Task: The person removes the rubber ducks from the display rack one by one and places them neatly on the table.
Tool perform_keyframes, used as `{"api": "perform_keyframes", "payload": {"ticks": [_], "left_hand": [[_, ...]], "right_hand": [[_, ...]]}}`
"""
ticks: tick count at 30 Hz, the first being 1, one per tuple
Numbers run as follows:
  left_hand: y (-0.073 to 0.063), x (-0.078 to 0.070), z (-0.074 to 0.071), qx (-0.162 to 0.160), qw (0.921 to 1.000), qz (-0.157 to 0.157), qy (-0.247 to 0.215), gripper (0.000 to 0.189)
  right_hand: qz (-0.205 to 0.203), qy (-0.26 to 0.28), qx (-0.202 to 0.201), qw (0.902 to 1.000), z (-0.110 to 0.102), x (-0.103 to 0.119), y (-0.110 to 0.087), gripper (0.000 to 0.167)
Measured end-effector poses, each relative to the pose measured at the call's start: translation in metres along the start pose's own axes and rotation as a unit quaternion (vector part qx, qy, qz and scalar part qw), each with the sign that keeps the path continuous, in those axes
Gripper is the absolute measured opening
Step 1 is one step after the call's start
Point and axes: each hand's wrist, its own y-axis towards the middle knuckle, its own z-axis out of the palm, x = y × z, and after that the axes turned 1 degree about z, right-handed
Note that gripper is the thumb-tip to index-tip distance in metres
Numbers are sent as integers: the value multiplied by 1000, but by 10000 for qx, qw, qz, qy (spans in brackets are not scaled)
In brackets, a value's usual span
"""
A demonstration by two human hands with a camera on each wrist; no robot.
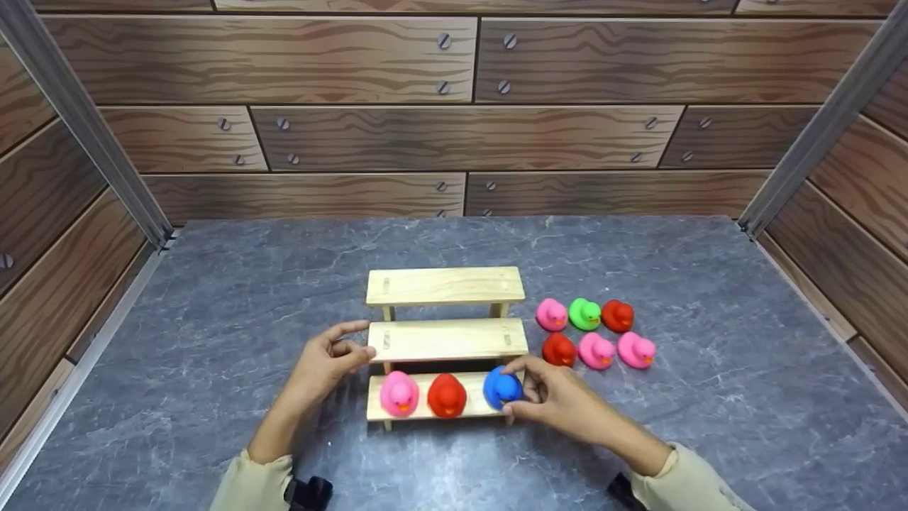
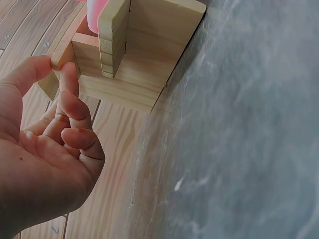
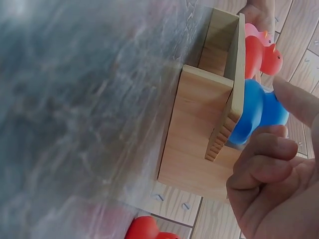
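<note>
A three-step wooden stand [image 1: 447,339] sits on the table. Its left end, at the middle step, is pinched between thumb and index finger of my left hand [image 1: 325,363]; the left wrist view shows the same pinch by that hand [image 2: 60,129] at a corner of the wood. On the lowest step a pink rubber duck [image 1: 399,394] stands at left and a red rubber duck [image 1: 447,396] in the middle. At the right end of that step, my right hand [image 1: 560,397] holds a blue rubber duck [image 1: 501,387] between thumb and fingers. In the right wrist view the blue duck [image 3: 256,109] rests against the board.
Right of the stand are two rows of rubber ducks: a pink [image 1: 551,314], a green [image 1: 584,314] and a red one [image 1: 617,316] behind, a red [image 1: 559,349] and two pink ones [image 1: 596,350] in front. Wood-patterned walls [image 1: 454,135] surround the grey marbled table [image 1: 248,284].
</note>
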Motion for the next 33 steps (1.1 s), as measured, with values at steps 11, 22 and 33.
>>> {"api": "perform_keyframes", "payload": {"ticks": [11,22,33], "left_hand": [[0,1,0,-20,10000,22,20,53],[0,3,1,-52,10000,12,7,51],[0,3,2,-129,9999,-9,-17,51]], "right_hand": [[78,-169,49,9998,-1,1,1,36],[37,74,33,10000,-10,4,-3,36],[90,259,202,9994,-24,1,-9,38]]}}
